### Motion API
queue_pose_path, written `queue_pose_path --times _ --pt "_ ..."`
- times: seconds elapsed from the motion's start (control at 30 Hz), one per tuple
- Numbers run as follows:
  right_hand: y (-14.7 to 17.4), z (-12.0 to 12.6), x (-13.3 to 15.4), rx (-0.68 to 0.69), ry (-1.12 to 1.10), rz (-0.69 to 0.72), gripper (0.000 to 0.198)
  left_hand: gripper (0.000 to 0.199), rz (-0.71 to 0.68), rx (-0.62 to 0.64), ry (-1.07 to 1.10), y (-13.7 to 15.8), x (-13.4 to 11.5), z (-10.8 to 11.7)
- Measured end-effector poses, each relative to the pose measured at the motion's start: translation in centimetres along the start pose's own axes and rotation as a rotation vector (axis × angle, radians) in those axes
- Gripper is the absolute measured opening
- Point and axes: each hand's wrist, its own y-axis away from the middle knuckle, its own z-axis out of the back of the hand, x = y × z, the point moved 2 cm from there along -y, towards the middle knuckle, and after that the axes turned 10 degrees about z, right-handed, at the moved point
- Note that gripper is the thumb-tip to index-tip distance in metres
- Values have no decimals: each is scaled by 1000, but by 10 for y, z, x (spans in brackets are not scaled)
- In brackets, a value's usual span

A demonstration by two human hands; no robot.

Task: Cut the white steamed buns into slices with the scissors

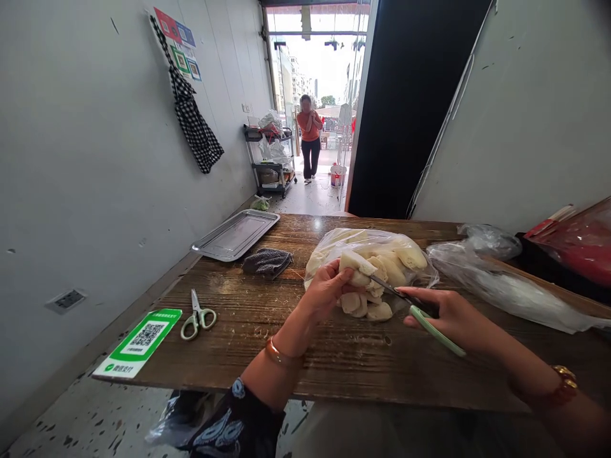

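Observation:
My left hand (327, 286) is closed around a pale bread bun (357, 262), thumb on its near side. My right hand (453, 316) grips scissors with light green handles (436, 334). Their dark blades reach left to the bun's right end; whether they are parted there is hard to see. Just behind my hands, a clear plastic bag (341, 236) lies with several more pale buns (394, 270) in it. Below the held bun, cut bread pieces (356, 305) lie in a small pile on the wooden table (267, 356).
Left on the table are other scissors (196, 316), a green QR-code card (143, 340), a dark cloth (268, 262) and a metal tray (236, 235). Clear plastic bags (506, 286) lie at right. Beyond the table stand a cart (271, 162), a person (310, 133) near the doorway and a bucket (338, 175).

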Motion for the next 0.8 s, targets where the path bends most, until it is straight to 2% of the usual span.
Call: queue_pose_path --times 0.17,0.37,0.53,0.7,0.8 --pt "2 -2 2 71 -75 -30 73 51 -13 -19 -53 0 2 -2" --pt "-2 -6 -1 91 -72 -15 80 48 -18 -67 -127 0 5 -2" --pt "-6 -6 -1 121 -63 -45 88 48 6 -53 -153 -2 8 -1" --pt "-5 -6 -3 165 -98 19 82 47 28 -44 -168 -3 10 0" --pt "-2 -9 -7 107 -78 18 73 46 22 -38 -161 -4 11 2"
